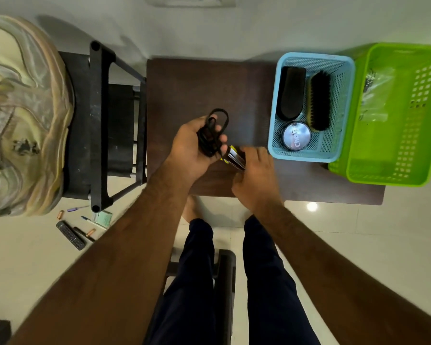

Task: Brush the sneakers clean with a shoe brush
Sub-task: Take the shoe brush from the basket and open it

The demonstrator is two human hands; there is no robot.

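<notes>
Over dark bench (184,80), preparing rather than brushing: left grip (194,140) curled round black cord (213,135), right grip (255,174) pinching a shiny packet (234,159), brush (320,100) in blue basket (274,150), sneaker (23,108) far left; next, probably empty a grip and fetch brush.

Bare room is left across the far surface (184,83), up to the wall (209,33). The right side is blocked by a blue basket (274,120), its brush (320,100) reachable from above, and a green basket (408,170) beside it. The left edge is seemingly touched by a black rack (98,120).
</notes>
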